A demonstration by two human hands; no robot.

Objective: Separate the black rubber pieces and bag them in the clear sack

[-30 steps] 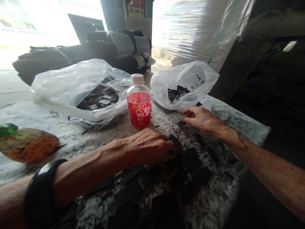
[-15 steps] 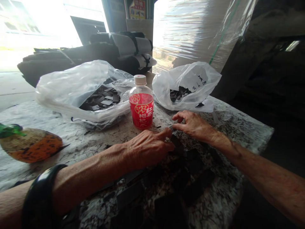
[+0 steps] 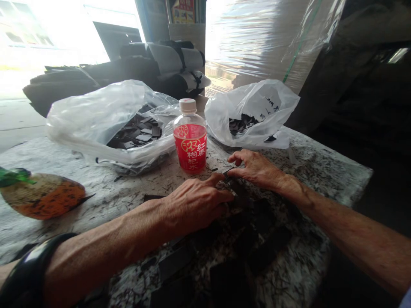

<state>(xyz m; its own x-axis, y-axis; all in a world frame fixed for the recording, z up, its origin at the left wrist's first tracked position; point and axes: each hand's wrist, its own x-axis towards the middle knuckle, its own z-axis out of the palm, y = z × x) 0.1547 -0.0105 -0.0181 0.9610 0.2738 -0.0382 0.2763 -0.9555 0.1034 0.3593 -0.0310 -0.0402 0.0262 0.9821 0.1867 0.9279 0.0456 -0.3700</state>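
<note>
Table (image 3: 330,156): littered with scraps. Left plastic bag (image 3: 80,115), bigger, and right plastic bag (image 3: 284,102) both hold dark pieces; marker writing on the right one, not fully legible. Bottle (image 3: 190,147) between: label reads 浓, 红枣枸杞水. My left hand (image 3: 199,199): forefinger out, grip hidden, can't tell. My right hand (image 3: 257,168): forefinger off thumb, rest unclear. Loose dark flat pieces (image 3: 176,261) lie under and before my hands; looks partway, plenty unbagged. Small dark strip (image 3: 229,172): at my fingertips, between both hands.
</note>
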